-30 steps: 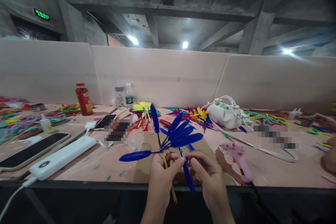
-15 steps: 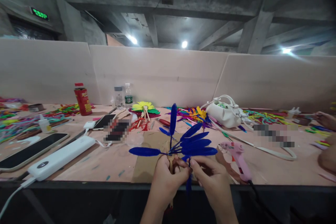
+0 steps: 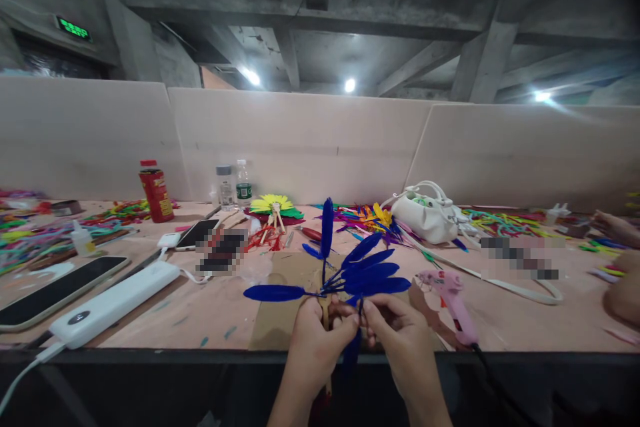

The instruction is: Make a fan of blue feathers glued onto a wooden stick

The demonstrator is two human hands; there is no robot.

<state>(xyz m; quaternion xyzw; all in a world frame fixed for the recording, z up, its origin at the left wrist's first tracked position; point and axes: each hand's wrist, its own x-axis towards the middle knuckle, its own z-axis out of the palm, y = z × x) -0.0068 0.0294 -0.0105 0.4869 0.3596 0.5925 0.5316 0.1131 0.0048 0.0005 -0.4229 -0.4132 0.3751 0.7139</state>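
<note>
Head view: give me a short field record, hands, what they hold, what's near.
left hand: pinches a wooden stick at the base of the blue feathers
right hand: fingertips on a loose blue feather that hangs down between the hands
feather layout: fanned out from one point, one upright, one pointing left, several to the right
under the hands: cardboard sheet on the table
right of hands: pink glue gun, lying on the table
left of hands: white power bank, phone
behind: white bag, red bottle
</note>
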